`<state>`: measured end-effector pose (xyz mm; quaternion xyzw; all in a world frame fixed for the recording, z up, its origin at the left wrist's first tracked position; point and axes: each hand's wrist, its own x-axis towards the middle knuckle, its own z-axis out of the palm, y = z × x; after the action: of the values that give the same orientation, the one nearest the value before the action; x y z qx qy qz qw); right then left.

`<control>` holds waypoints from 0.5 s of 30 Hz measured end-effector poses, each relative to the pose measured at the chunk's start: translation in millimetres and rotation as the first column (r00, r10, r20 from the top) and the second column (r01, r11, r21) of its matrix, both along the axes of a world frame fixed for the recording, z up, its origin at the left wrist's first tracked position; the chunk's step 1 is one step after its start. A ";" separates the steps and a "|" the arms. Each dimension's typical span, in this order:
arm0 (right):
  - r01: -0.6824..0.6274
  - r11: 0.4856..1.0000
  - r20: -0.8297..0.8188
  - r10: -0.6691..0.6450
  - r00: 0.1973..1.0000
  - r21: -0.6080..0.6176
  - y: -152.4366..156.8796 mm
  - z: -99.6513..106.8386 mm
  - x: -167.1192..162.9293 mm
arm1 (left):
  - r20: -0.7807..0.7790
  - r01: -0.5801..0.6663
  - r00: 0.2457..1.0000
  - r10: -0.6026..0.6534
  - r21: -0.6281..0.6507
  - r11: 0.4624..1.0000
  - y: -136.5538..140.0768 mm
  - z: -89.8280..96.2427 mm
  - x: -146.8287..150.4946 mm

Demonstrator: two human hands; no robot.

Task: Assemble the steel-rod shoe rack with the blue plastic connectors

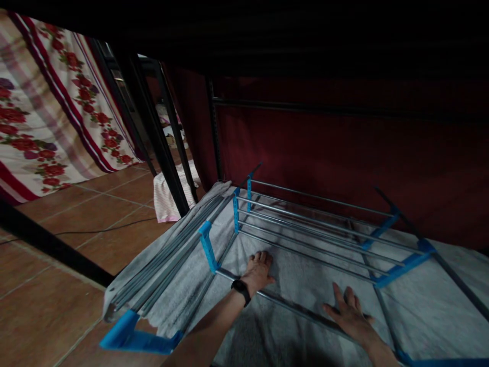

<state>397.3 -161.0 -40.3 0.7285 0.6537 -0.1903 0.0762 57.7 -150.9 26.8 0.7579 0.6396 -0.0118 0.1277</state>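
Observation:
A rack (321, 210) of grey metal tubes with blue plastic connectors lies on a grey blanket (290, 272). My left hand (259, 270), with a dark band on its wrist, reaches over the near tube (290, 304) and rests flat on the blanket, fingers spread. Farther right, my right hand (349, 312) has its fingers apart over the blanket beside that same tube. Neither hand grips anything. Left of my left hand stands a blue connector (208, 250) joined to the tubes. Another blue connector (133, 336) is at the lower left, by a row of parallel tubes (171, 244).
A black metal frame (158, 137) surrounds the blanket, with a dark beam overhead. Behind hangs a dark red cloth (324, 142). On the left are a tiled floor (110, 204), a floral cloth (57, 112), a cable and a striped cloth (166, 196).

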 end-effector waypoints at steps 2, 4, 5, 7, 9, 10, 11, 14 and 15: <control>-0.003 1.000 0.004 0.003 1.000 -0.026 1.2 1.1 -1.1 | 0.022 -0.013 1.000 0.014 -0.034 0.999 3.9 2.7 -1.1; 0.010 0.999 0.009 -0.010 1.000 -0.051 2.5 3.6 -2.7 | 0.041 -0.027 0.999 0.030 -0.068 0.997 5.7 4.6 -2.2; 0.020 0.998 0.010 -0.019 1.000 -0.066 3.3 5.1 -3.5 | 0.051 -0.031 0.998 0.035 -0.079 0.996 5.9 5.2 -2.7; 0.030 0.995 0.007 -0.029 1.000 -0.099 5.1 8.1 -5.0 | 0.067 -0.038 0.997 0.044 -0.096 0.995 4.8 5.8 -3.1; 0.028 0.990 0.002 -0.028 1.000 -0.136 7.0 10.1 -5.7 | 0.074 -0.050 0.996 0.058 -0.106 0.993 2.5 5.6 -2.5; 0.025 0.988 -0.001 -0.025 1.000 -0.153 7.9 10.6 -5.8 | 0.076 -0.056 0.995 0.065 -0.108 0.993 1.3 5.3 -1.9; 0.026 0.986 0.000 -0.026 1.000 -0.167 8.7 10.8 -5.7 | 0.077 -0.063 0.994 0.071 -0.107 0.992 0.3 4.9 -1.2; 0.039 0.984 0.002 -0.039 0.999 -0.175 10.9 9.3 -4.3 | 0.086 -0.079 0.992 0.087 -0.091 0.993 -0.5 2.6 0.9; 0.038 0.983 -0.004 -0.040 0.999 -0.179 11.6 8.2 -3.4 | 0.090 -0.085 0.992 0.093 -0.085 0.993 0.1 1.6 1.3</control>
<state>393.8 -149.4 -32.1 0.7307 0.6198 -0.2523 0.1353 59.0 -150.7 28.4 0.7226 0.6650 0.0037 0.1886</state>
